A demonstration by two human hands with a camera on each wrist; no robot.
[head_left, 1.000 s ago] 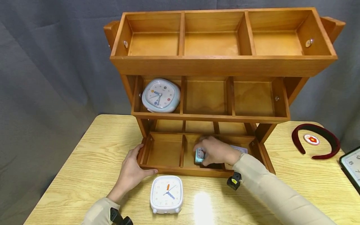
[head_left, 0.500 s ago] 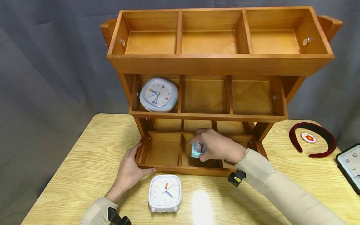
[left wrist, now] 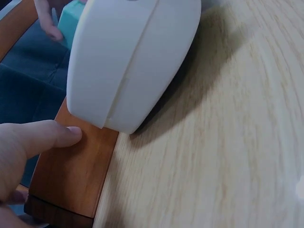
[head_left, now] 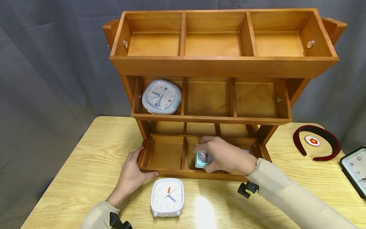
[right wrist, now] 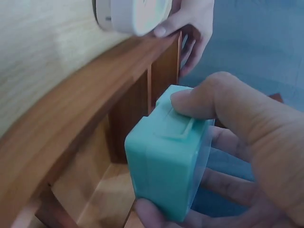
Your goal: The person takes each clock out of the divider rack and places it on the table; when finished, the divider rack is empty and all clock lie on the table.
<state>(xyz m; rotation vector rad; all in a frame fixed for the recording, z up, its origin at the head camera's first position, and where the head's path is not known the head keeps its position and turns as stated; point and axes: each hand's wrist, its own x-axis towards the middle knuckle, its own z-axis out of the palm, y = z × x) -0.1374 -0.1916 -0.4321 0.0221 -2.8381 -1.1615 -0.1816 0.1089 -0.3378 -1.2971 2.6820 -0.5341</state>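
My right hand (head_left: 226,156) pinches a small mint-green clock (head_left: 201,159) over the middle compartment of the wooden shelf's bottom tray (head_left: 177,173). In the right wrist view the thumb presses one side of the clock (right wrist: 161,152), with fingertips on the opposite side. Whether it touches the compartment floor is hidden. My left hand (head_left: 132,171) grips the tray's front left corner, its thumb on the front wall (left wrist: 78,175). Just in front of the tray, near that thumb, a white alarm clock (head_left: 167,197) sits on the table.
A pale blue clock (head_left: 161,97) lies in the middle tier's left compartment. Part of a purple item (head_left: 245,150) shows behind my right hand. At right are a dark red headband (head_left: 317,127), a round flower badge (head_left: 312,141) and a black-rimmed clock (head_left: 355,168).
My right hand and the mint-green clock rose slightly, then came back lower toward the tray's front. The left hand has kept its place on the corner.
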